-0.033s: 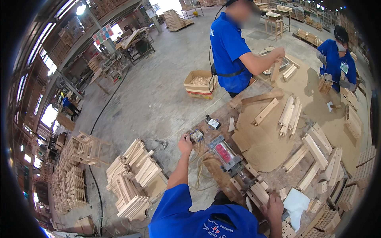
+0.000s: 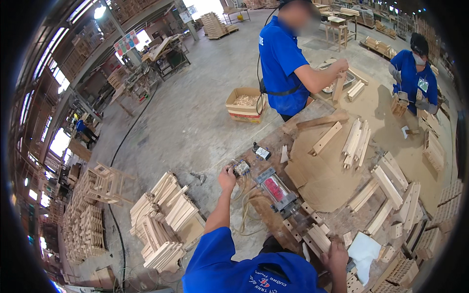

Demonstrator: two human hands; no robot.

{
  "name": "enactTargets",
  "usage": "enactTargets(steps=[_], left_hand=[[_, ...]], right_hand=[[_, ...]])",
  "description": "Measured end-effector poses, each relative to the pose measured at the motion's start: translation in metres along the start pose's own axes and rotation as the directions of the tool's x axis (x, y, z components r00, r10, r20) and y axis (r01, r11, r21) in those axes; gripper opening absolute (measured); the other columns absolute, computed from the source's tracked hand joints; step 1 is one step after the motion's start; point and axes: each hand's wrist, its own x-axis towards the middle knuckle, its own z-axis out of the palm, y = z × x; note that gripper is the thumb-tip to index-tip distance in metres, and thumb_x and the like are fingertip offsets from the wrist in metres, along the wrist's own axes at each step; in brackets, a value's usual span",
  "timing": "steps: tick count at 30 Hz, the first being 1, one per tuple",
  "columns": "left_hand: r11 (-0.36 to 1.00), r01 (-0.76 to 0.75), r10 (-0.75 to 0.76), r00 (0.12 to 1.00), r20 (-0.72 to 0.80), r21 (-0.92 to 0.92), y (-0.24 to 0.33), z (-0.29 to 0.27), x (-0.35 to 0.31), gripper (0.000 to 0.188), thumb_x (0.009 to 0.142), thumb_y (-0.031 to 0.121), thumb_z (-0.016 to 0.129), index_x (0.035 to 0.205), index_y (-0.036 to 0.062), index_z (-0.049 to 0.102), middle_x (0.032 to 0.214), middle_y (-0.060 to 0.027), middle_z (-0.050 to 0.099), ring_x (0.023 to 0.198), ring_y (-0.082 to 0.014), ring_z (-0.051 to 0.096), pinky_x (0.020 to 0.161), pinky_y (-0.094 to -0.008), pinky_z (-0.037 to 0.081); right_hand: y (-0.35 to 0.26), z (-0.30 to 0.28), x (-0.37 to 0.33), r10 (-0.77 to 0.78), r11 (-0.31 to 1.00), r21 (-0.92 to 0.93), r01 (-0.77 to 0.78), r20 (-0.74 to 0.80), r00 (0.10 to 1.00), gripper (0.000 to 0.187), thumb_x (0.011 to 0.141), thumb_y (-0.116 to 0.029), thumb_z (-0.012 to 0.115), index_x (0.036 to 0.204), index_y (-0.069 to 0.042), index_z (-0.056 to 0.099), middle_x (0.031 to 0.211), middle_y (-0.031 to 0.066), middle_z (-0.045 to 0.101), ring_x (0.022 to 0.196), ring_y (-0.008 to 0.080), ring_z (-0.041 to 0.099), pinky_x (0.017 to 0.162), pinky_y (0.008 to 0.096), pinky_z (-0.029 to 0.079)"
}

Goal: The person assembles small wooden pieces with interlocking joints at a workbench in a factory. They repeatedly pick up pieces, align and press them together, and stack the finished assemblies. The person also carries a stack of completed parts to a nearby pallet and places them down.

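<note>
My left hand (image 2: 226,178) reaches out to the worktable's left edge, its fingers curled on a small grey switch box (image 2: 242,168) with wires. Just right of it sits a long metal machine with a red top (image 2: 277,190), with tan cables (image 2: 244,210) looping below. My right hand (image 2: 337,254) is near the lower edge, closed on a short wooden piece (image 2: 320,239) at the machine's near end. A white cloth (image 2: 364,251) lies right of that hand.
Wooden slats (image 2: 354,136) and stacked pieces (image 2: 391,190) cover the brown table. Two people in blue work at its far side (image 2: 281,63) and far right (image 2: 415,73). Slat piles (image 2: 163,215) and a cardboard box (image 2: 243,103) stand on the concrete floor at left.
</note>
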Motion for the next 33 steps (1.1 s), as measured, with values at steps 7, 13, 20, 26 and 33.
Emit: enactTargets(steps=[7, 13, 20, 26, 33], left_hand=[[1.0, 0.02, -0.021, 0.999, 0.046, 0.018, -0.001, -0.01, -0.013, 0.033, 0.094, 0.02, 0.068, 0.122, 0.0026, 0.069, 0.111, -0.0242, 0.074, 0.101, -0.0406, 0.071, 0.088, -0.0476, 0.054], [0.98, -0.015, 0.008, 0.999, -0.035, -0.198, 0.034, -0.014, -0.071, 0.047, 0.096, 0.02, 0.071, 0.134, -0.0056, 0.061, 0.12, -0.0229, 0.074, 0.112, -0.0307, 0.073, 0.096, -0.039, 0.056], [0.657, 0.067, 0.456, 0.758, 0.466, -0.751, 0.155, -0.011, -0.191, 0.047, 0.096, 0.018, 0.075, 0.136, -0.0034, 0.061, 0.126, -0.018, 0.071, 0.111, -0.0217, 0.071, 0.097, -0.036, 0.054], [0.546, 0.001, 0.747, 0.454, 0.487, -0.838, 0.223, -0.035, -0.273, 0.035, 0.09, 0.017, 0.082, 0.111, -0.0044, 0.065, 0.104, -0.0158, 0.073, 0.096, -0.018, 0.073, 0.084, -0.0327, 0.056], [0.597, -0.009, 0.635, 0.616, 0.465, -0.802, 0.242, -0.039, -0.3, 0.026, 0.09, 0.012, 0.081, 0.106, -0.0009, 0.066, 0.085, -0.0104, 0.074, 0.08, -0.0126, 0.072, 0.069, -0.0304, 0.056]], right_hand=[[-0.002, -0.002, 0.002, -0.076, 0.996, -0.044, 0.077, 0.009, 0.997, 0.059, 0.078, -0.031, 0.078, 0.124, 0.0, 0.058, 0.108, 0.0181, 0.064, 0.103, 0.0386, 0.064, 0.089, 0.0512, 0.05], [-0.007, -0.034, -0.008, -0.003, 0.99, 0.136, 0.026, -0.16, 0.987, 0.058, 0.078, -0.024, 0.078, 0.125, 0.003, 0.057, 0.105, 0.0228, 0.063, 0.094, 0.0441, 0.064, 0.083, 0.0508, 0.051], [-0.022, -0.071, 0.014, -0.036, 0.945, 0.252, 0.21, -0.558, 0.829, 0.06, 0.079, -0.014, 0.077, 0.133, 0.004, 0.056, 0.116, 0.0289, 0.064, 0.102, 0.0498, 0.063, 0.089, 0.0528, 0.051], [-0.043, -0.074, 0.027, -0.11, 0.916, 0.178, 0.359, -0.75, 0.652, 0.064, 0.077, -0.014, 0.079, 0.135, 0.003, 0.055, 0.118, 0.0278, 0.065, 0.104, 0.0478, 0.064, 0.09, 0.052, 0.052], [-0.045, -0.068, 0.016, -0.078, 0.907, 0.21, 0.365, -0.768, 0.635, 0.062, 0.08, -0.011, 0.073, 0.135, 0.007, 0.051, 0.12, 0.0305, 0.062, 0.105, 0.0501, 0.062, 0.092, 0.0512, 0.053]])
